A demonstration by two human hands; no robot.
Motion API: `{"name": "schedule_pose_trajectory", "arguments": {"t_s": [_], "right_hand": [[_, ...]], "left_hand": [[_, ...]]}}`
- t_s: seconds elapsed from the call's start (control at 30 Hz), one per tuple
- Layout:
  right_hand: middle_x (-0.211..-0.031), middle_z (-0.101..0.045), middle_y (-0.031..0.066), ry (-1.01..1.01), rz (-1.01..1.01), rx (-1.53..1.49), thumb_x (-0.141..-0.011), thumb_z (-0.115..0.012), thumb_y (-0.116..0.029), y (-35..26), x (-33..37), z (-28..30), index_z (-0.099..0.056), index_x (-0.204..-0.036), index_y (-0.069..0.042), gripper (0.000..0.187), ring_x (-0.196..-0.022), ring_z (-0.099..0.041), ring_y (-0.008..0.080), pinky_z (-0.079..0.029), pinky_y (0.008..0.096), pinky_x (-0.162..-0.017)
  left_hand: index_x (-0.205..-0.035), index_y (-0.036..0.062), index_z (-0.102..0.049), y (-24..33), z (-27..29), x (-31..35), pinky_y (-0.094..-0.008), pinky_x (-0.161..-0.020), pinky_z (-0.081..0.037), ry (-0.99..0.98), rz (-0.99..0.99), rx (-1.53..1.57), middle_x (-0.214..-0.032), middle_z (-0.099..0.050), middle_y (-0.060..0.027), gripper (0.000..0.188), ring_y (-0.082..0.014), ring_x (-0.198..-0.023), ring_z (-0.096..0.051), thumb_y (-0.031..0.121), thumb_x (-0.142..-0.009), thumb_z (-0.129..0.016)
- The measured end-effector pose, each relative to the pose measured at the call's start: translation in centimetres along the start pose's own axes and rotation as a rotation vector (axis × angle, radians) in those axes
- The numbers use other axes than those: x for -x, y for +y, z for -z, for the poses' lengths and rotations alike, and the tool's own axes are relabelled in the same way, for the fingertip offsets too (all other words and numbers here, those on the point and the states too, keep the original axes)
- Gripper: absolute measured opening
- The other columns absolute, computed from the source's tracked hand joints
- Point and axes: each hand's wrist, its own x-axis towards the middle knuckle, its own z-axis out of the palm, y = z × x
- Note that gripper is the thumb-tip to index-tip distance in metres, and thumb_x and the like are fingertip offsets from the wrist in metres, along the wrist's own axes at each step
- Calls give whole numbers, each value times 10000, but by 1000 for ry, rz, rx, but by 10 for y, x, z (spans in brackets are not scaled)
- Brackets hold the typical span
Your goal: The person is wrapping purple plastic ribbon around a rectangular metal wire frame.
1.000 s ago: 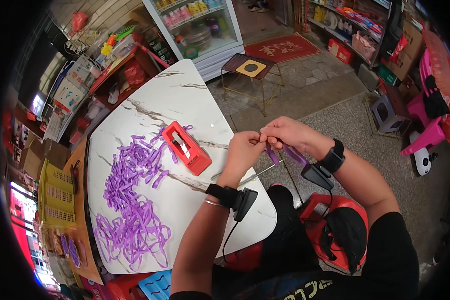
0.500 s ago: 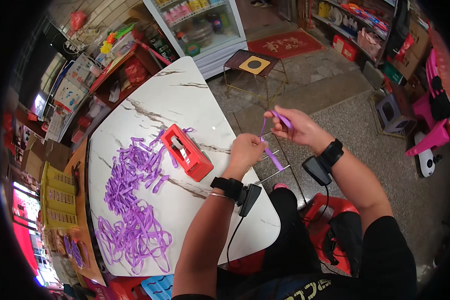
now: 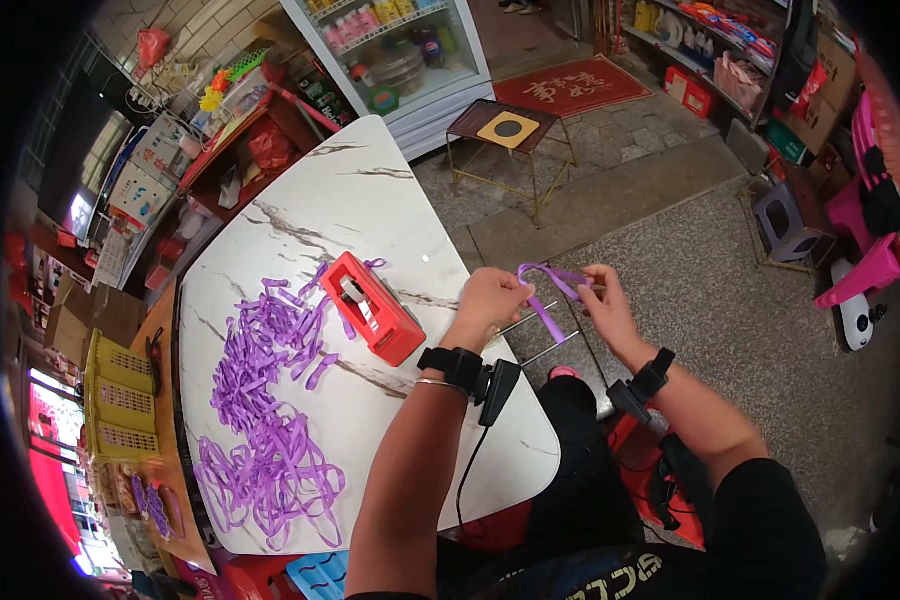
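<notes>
Off the table's right edge, my left hand [image 3: 495,302] pinches a purple ribbon [image 3: 545,316] between thumb and fingers. Part of this ribbon lies across two thin metal rods [image 3: 542,354] that jut out from beside the table. From my left fingers the ribbon arches over to my right hand [image 3: 608,308], whose fingers are closed on its other stretch. A heap of short, looped or knotted purple ribbons [image 3: 260,355] lies on the white marbled table [image 3: 370,215]. Nearer me is a tangle of long purple ribbon [image 3: 275,485].
A red tape dispenser [image 3: 400,335] sits on the table by my left hand. Beyond are a wire-legged stool [image 3: 468,125], a glass-door fridge [image 3: 425,105] and a red mat [image 3: 610,90]. A yellow basket [image 3: 120,395] stands at left, pink chairs [image 3: 860,265] at right.
My right hand has come down and toward me with the ribbon, which now arches between both hands. My left hand stays almost in place by the rods.
</notes>
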Motion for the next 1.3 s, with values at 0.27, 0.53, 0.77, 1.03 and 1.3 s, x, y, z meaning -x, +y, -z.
{"name": "schedule_pose_trajectory", "arguments": {"t_s": [0.27,0.53,0.77,1.03,1.3], "right_hand": [[-748,-486,-27,5,43,-54,-823,-510,-80,-46,58,0,-506,-857,-19,70,-692,-446,35,-364,178,-601],[-597,-543,8,-99,-8,66,-811,-505,-69,-81,86,-8,-500,-1040,-34,232,-538,-504,52,-396,195,-494],[-581,-577,25,-219,-90,156,-824,-491,-89,-86,79,-7,-473,-1064,-29,248,-507,-547,75,-401,199,-436],[-587,-599,61,-369,-180,248,-800,-518,-145,-105,71,-5,-401,-1159,-24,396,-473,-562,121,-437,238,-468],[-601,-607,57,-483,-181,204,-780,-519,-122,-107,70,-11,-298,-1240,2,525,-463,-558,122,-443,240,-466]], "left_hand": [[-684,-20,-588,-4,3,-2,-189,-392,-333,-6,6,4,-621,-580,-55,136,-59,-421,-425,101,-744,-609],[-706,-5,-593,14,7,13,-181,-412,-281,-59,12,33,-590,-532,-13,153,-46,-441,-392,141,-747,-614],[-709,5,-591,23,5,33,-177,-411,-250,-37,-164,121,-568,-493,31,148,-30,-455,-368,145,-751,-614],[-705,-2,-572,21,5,69,-170,-416,-207,-34,-280,40,-520,-432,77,129,10,-471,-315,107,-767,-601],[-719,-12,-574,16,8,79,-173,-415,-200,37,-327,-68,-503,-420,86,114,14,-464,-302,88,-770,-590]]}}
